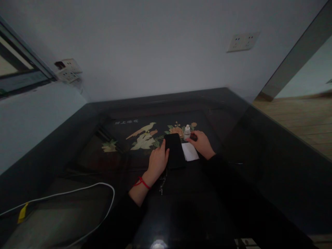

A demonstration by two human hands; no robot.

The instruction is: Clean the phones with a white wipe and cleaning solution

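A black smartphone [174,152] lies on the dark table, its screen dark. My left hand [157,159], with a red cord on the wrist, grips the phone's left edge, the thumb over its face and the index finger along its side. A small beaded or chain strap [162,183] hangs from the phone's near end. Right of the phone stands a small clear dropper bottle [186,135] with a white cap, upright. My right hand [202,143] has its thumb and fingertips closed at the bottle's lower right side. Folded white paper [190,152] lies between the phone and my right hand.
The glossy dark table [181,197] bears an inlaid bird-and-flower picture [142,140]. A white cable [77,189] with a yellow tag [22,213] loops at the lower left. Wall sockets [243,41] sit on the wall behind, with more sockets [67,74] at left.
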